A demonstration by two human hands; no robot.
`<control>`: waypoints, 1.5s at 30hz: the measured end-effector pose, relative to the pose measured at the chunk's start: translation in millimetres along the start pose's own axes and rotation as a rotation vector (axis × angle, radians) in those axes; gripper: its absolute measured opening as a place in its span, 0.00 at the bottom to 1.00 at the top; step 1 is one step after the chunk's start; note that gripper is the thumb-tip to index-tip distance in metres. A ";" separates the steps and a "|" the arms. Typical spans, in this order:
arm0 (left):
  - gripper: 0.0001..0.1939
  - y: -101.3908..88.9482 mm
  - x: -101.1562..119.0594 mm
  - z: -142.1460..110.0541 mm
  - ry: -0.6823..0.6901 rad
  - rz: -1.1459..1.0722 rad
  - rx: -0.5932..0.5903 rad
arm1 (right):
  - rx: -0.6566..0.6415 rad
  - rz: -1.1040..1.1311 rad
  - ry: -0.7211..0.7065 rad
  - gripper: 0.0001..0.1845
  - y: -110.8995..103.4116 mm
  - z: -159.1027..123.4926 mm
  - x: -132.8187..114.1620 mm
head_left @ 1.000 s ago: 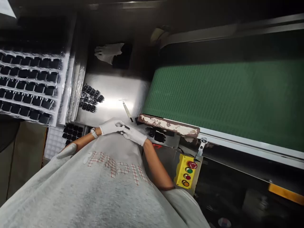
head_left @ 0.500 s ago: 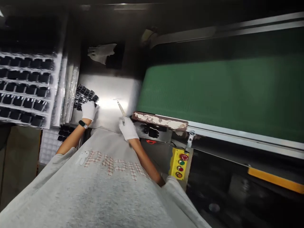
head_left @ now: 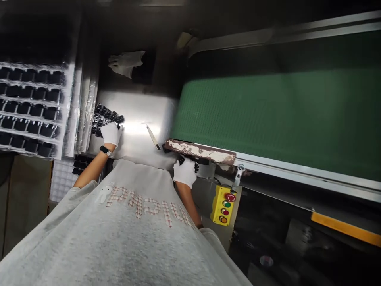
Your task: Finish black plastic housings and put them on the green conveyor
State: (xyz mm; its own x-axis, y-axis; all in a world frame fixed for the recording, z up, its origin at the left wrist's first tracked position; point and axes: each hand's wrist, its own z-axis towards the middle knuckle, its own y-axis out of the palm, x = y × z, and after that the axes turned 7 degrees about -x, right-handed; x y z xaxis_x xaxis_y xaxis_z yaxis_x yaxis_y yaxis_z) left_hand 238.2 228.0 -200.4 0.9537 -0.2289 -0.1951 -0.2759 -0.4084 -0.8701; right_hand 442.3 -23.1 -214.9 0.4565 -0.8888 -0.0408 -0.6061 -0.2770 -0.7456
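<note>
My left hand, in a white glove, is at the near edge of a cluster of small black parts on the metal table. Its fingers are curled in and appear to pinch one black part. A slim pale tool with a pointed tip, which looks like tweezers, lies on the metal between my hands. My gloved right hand reaches in beside the conveyor's worn edge pad, over other black parts. Its fingertips are hidden among them, so their grip does not show.
A wide green conveyor belt fills the right, with a worn brown pad at its near corner. Below hangs a yellow button box. Stacked clear trays of black parts stand left. A white cloth or glove lies behind.
My right hand has let go of the tweezers-like tool, which now lies on the table, and has moved right to the black parts beside the conveyor. My left hand has stayed at its cluster.
</note>
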 end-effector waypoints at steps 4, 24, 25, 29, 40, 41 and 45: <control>0.29 4.8 -2.7 3.5 0.004 -0.047 -0.018 | -0.075 -0.050 -0.182 0.18 -4.9 -16.0 0.1; 0.20 64.1 -48.0 -57.1 -0.107 -0.468 -0.051 | -0.392 -0.081 -1.305 0.15 39.0 -3.2 -245.4; 0.19 64.1 -47.3 -53.0 -0.127 -0.461 -0.046 | -0.369 -0.046 -1.277 0.17 35.7 -3.2 -232.3; 0.19 57.0 -42.0 -50.3 -0.144 -0.454 -0.028 | -0.169 0.091 -0.924 0.20 14.4 -0.9 -123.7; 0.18 16.8 15.2 -74.3 0.087 -0.598 -0.072 | 0.200 0.417 0.119 0.23 17.5 17.8 57.1; 0.17 18.2 24.5 -76.8 0.139 -0.627 -0.100 | 0.151 0.450 0.117 0.21 18.4 20.3 55.4; 0.16 31.2 52.7 -93.6 0.415 -0.741 -0.263 | -0.061 0.524 -0.002 0.16 13.5 9.9 29.5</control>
State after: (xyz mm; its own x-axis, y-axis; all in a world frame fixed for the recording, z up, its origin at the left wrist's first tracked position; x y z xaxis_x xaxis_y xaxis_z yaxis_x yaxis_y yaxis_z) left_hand 268.7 120.5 -195.5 0.7919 -0.1064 0.6013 0.3277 -0.7567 -0.5656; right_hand 454.1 -49.5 -232.8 0.0829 -0.9131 -0.3993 -0.7902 0.1839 -0.5846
